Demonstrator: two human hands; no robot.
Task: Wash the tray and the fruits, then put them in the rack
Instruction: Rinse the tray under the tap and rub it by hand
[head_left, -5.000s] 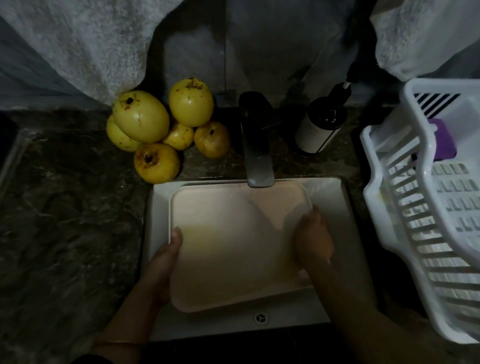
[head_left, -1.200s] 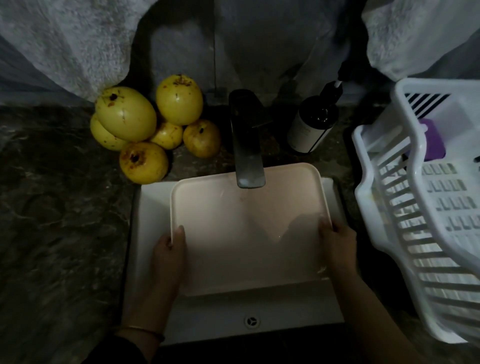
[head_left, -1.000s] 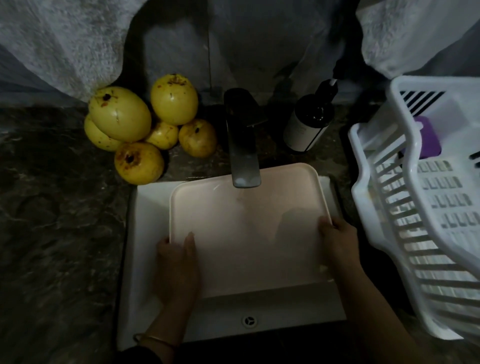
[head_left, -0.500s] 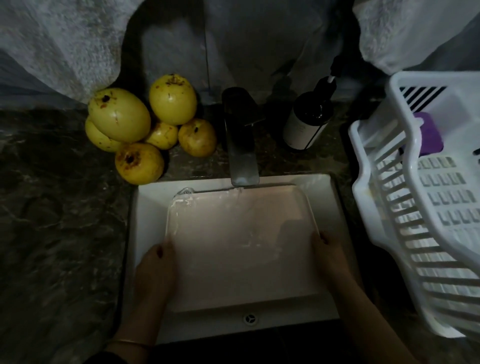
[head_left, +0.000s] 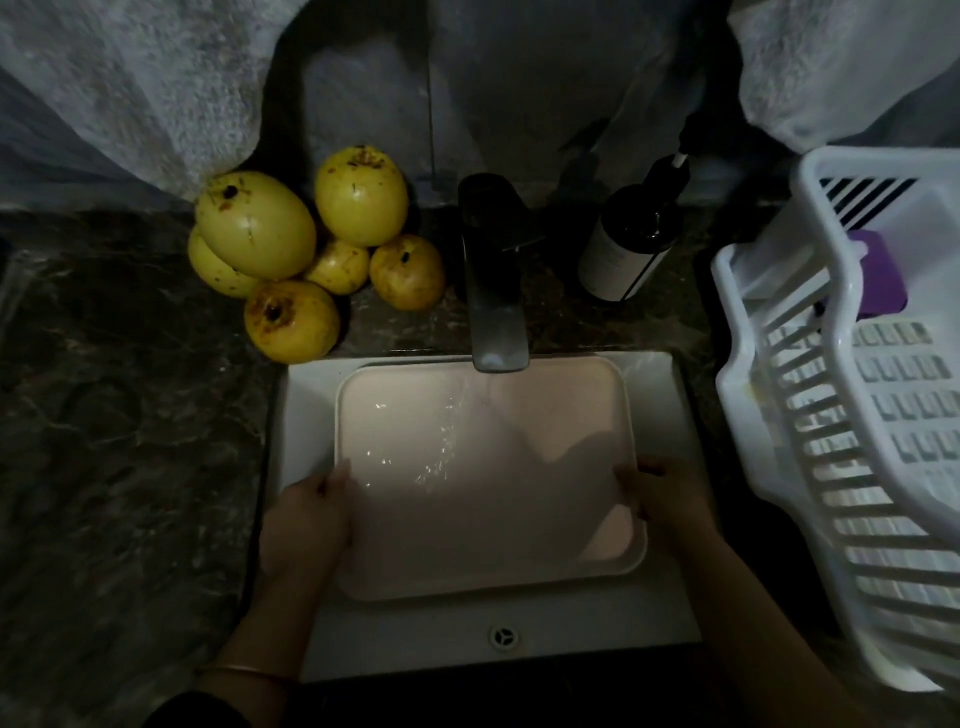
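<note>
The pink tray (head_left: 488, 499) is lying in the white sink (head_left: 304, 410) at 6 o'clock, water (head_left: 448, 415) from the faucet (head_left: 493, 306) running onto it. The left hand (head_left: 306, 514) is gripping its 9 o'clock edge, fingers (head_left: 336, 477) curled over the rim; the right hand (head_left: 670, 499) is gripping the 3 o'clock edge likewise. The yellow fruits (head_left: 257, 226) are sitting piled at 11 o'clock, the white rack (head_left: 857, 441) standing at 3 o'clock
</note>
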